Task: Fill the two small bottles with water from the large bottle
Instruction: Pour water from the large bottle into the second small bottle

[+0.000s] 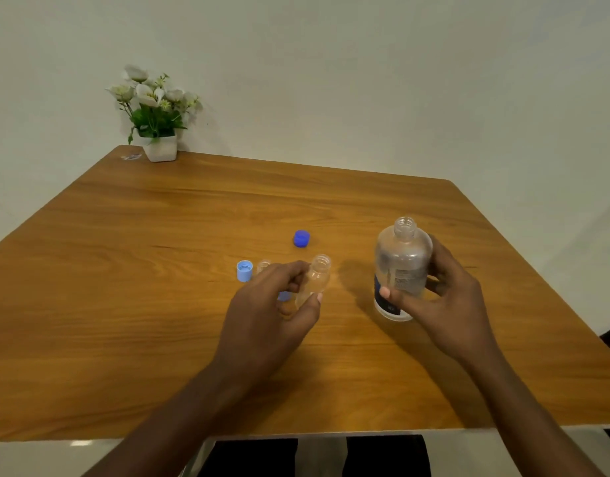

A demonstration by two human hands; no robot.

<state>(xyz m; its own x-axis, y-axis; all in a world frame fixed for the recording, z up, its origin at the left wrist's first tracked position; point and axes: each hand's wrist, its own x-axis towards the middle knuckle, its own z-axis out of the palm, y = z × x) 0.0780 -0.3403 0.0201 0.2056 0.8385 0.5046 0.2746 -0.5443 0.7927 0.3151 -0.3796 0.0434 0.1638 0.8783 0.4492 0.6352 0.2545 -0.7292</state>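
My right hand (444, 297) grips the large clear bottle (401, 266), uncapped, upright, dark label near its base, on the wooden table (159, 304). My left hand (276, 311) holds a small clear bottle (315, 277), open-necked and tilted slightly right. Just behind my left fingers the neck of a second small bottle (264, 265) shows; the rest of it is hidden. A light blue cap (244, 270) lies open side up left of it. Another light blue cap (285, 296) peeks out under my left fingers. A dark blue cap (301, 238) lies farther back.
A white pot of white flowers (157, 115) stands at the table's far left corner, with a small clear wrapper (131, 156) beside it. The table's near edge runs just above my lap.
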